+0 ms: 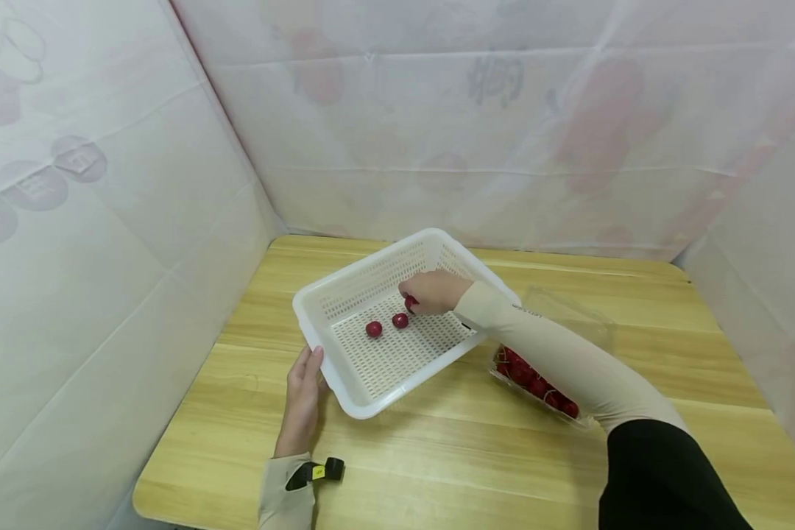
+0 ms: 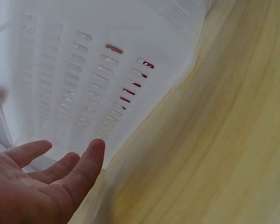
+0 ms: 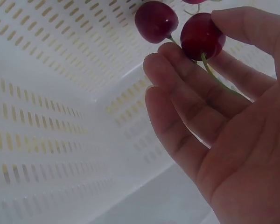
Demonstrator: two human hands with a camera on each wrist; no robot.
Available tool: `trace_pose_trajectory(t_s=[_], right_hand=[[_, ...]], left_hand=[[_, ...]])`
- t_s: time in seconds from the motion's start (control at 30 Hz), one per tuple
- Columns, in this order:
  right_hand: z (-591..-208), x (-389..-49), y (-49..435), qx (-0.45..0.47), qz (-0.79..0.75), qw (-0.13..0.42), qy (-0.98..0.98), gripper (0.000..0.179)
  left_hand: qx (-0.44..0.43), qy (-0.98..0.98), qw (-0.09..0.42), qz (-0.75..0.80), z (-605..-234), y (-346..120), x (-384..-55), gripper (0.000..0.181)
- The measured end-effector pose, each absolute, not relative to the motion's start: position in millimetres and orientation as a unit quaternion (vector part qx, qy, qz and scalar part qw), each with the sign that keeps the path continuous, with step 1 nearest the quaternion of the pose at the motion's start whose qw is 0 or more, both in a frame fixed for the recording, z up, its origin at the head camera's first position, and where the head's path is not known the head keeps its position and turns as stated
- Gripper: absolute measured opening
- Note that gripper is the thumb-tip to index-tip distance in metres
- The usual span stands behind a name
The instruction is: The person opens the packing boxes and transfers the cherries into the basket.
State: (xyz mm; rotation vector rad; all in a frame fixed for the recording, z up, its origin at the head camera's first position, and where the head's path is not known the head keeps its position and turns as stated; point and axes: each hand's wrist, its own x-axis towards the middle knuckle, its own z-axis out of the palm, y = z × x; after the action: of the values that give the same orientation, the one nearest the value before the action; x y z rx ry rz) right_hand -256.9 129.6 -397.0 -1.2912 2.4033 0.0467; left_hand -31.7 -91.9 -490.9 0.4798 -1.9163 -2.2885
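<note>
A white perforated plastic basket (image 1: 351, 283) sits at an angle on the table, with two cherries, one cherry (image 1: 374, 329) and another cherry (image 1: 400, 320), on its floor. Inside it, my right hand (image 1: 437, 291) pinches a dark red cherry (image 3: 203, 36) between thumb and fingers; its green stem lies along the fingers. A loose cherry (image 3: 156, 21) shows just beyond the fingertips in the right wrist view. My left hand (image 1: 302, 390) holds the basket's near left corner, thumb at the rim and fingers (image 2: 79, 179) along the outer wall.
A clear plastic box (image 1: 500, 377) full of cherries (image 1: 530, 379) stands right of the basket, partly hidden by my right forearm. Its transparent lid (image 1: 563, 313) lies behind. The wooden table (image 1: 437, 471) is enclosed by printed white sheets (image 1: 404, 132) at the back and sides.
</note>
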Motion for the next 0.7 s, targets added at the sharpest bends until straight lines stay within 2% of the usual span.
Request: trace_pose_trajectory(t_s=[0.3,0.53,0.7], right_hand=[[-404.4,-253.5,130.9,-0.433,0.045,0.264,0.861,0.010],[-409.5,-253.9,130.4,-0.435,0.063,0.271,0.856,0.025],[-389.5,-256.6,141.0,-0.434,0.024,0.268,0.860,0.036]], left_hand=[[0.156,-0.638,0.052,-0.753,-488.8,-90.9,-34.3,0.059],[0.152,-0.632,0.060,-0.758,-488.5,-91.0,-34.1,0.059],[0.151,-0.625,0.068,-0.763,-487.6,-91.7,-35.2,0.060]])
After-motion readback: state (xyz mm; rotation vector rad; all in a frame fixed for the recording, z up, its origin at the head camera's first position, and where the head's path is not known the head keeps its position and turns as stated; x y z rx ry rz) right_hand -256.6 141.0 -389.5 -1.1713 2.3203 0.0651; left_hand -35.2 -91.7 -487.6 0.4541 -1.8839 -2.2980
